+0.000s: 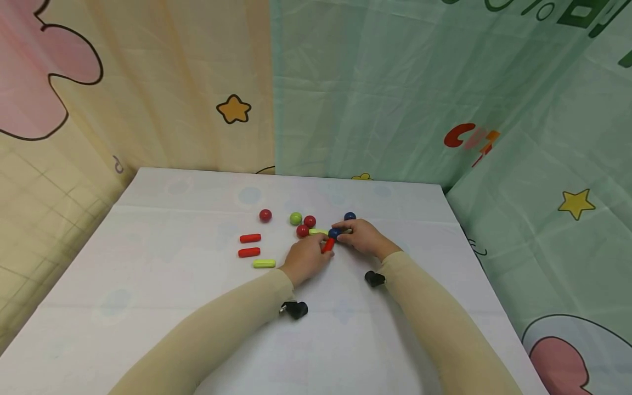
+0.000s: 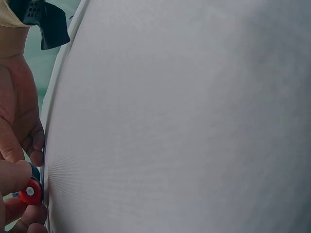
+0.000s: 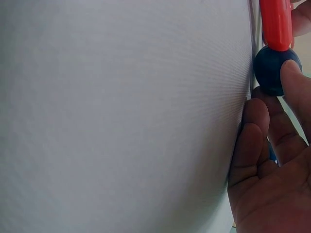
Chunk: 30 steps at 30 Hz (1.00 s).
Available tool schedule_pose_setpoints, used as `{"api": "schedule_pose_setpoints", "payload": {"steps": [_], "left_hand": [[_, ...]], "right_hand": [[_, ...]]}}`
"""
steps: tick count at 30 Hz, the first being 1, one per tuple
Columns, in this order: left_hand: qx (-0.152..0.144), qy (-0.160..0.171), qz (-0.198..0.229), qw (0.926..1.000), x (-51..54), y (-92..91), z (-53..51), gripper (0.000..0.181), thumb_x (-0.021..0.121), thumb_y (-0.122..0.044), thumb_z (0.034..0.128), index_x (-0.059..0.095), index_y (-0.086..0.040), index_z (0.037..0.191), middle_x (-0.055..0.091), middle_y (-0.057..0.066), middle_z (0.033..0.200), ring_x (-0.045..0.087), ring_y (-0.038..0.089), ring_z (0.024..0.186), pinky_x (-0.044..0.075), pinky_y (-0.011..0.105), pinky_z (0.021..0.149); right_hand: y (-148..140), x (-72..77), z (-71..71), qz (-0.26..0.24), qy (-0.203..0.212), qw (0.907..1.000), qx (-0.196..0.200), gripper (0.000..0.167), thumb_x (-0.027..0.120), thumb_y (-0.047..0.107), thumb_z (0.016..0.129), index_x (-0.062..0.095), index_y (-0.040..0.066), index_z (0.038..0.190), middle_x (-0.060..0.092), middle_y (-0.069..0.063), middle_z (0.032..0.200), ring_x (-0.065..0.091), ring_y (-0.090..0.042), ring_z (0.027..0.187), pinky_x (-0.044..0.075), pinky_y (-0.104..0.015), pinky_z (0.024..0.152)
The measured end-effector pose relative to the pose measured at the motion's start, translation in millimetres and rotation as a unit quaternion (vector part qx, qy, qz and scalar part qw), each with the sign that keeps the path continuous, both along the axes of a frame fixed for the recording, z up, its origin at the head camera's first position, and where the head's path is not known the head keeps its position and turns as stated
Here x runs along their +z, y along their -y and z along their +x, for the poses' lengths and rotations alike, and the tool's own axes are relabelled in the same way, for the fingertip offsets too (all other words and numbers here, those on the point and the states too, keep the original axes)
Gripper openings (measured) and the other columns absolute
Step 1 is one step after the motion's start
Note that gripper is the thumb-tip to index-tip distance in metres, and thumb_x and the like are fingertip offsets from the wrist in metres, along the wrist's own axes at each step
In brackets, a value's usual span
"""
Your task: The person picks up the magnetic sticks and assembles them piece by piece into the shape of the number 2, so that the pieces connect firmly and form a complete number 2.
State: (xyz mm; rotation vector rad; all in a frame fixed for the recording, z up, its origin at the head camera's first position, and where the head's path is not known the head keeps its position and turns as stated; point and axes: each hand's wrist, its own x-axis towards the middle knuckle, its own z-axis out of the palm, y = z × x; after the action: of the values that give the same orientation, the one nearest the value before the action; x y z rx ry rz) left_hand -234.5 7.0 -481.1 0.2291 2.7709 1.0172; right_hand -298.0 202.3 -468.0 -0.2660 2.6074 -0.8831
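Note:
My left hand [image 1: 307,259] pinches a short red rod [image 1: 328,245] between thumb and fingers. A dark blue ball [image 3: 270,70] sits between the thumb and fingers of my right hand [image 1: 362,237]. The rod's end touches this ball in the right wrist view. In the left wrist view the rod's round red end [image 2: 30,191] shows a pale centre. Just behind the left fingers lies a yellow-green rod [image 1: 318,232], partly hidden, with a red ball [image 1: 303,231] at its left end. A second blue ball [image 1: 350,216] rests beyond my right fingers.
Two red rods, one [image 1: 250,238] behind the other [image 1: 249,252], lie left of my hands near a yellow-green rod [image 1: 264,264]. Farther back are a green ball [image 1: 295,218] and two red balls, one nearer [image 1: 309,221], one farther left [image 1: 265,215]. A white cloth covers the table [image 1: 148,263].

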Motion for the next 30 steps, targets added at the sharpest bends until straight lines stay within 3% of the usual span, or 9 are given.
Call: {"api": "schedule_pose_setpoints", "payload": {"steps": [4,10,17,26,30], "left_hand": [[-0.012,0.003,0.004,0.9999,0.8,0.9,0.9,0.054,0.076,-0.033,0.0978,0.061,-0.013,0.145,0.071,0.004,0.111,0.063,0.023,0.094,0.055,0.041,0.092],[-0.033,-0.005,0.005,0.9994,0.8,1.4,1.5,0.055,0.077,-0.027,0.0971,0.058,-0.011,0.147,0.073,0.004,0.121,0.065,0.020,0.101,0.055,0.040,0.098],[-0.037,-0.011,0.009,0.9992,1.1,-0.4,2.4,0.056,0.078,-0.027,0.0966,0.059,-0.008,0.146,0.073,0.006,0.122,0.065,0.022,0.102,0.055,0.041,0.099],[-0.033,-0.008,0.009,0.9994,0.4,-3.0,2.6,0.057,0.080,-0.030,0.0952,0.059,-0.009,0.144,0.071,0.005,0.118,0.062,0.022,0.099,0.055,0.040,0.098],[-0.032,-0.007,0.010,0.9994,1.4,-4.1,3.3,0.056,0.080,-0.030,0.0952,0.060,-0.008,0.142,0.070,0.004,0.111,0.061,0.022,0.095,0.055,0.039,0.094]], "right_hand": [[0.3,0.3,-0.6,0.002,-0.001,1.0000,0.001,0.040,0.067,0.025,0.105,0.066,0.026,0.144,0.063,-0.009,0.148,0.057,-0.027,0.113,0.052,-0.038,0.095],[0.7,0.4,-0.2,0.004,-0.004,1.0000,0.003,0.040,0.067,0.024,0.105,0.065,0.025,0.145,0.064,-0.009,0.146,0.057,-0.026,0.105,0.047,-0.031,0.080],[1.0,2.5,0.5,0.009,0.002,1.0000,0.001,0.040,0.066,0.024,0.105,0.065,0.026,0.145,0.063,-0.010,0.147,0.056,-0.026,0.107,0.044,-0.031,0.077],[0.9,3.1,0.6,0.003,-0.004,1.0000,0.002,0.040,0.068,0.024,0.104,0.067,0.025,0.144,0.067,-0.010,0.135,0.055,-0.023,0.093,0.042,-0.028,0.071],[1.0,2.6,0.8,0.005,-0.002,1.0000,-0.001,0.040,0.068,0.024,0.104,0.067,0.025,0.143,0.067,-0.010,0.134,0.055,-0.023,0.093,0.042,-0.028,0.072]]}}
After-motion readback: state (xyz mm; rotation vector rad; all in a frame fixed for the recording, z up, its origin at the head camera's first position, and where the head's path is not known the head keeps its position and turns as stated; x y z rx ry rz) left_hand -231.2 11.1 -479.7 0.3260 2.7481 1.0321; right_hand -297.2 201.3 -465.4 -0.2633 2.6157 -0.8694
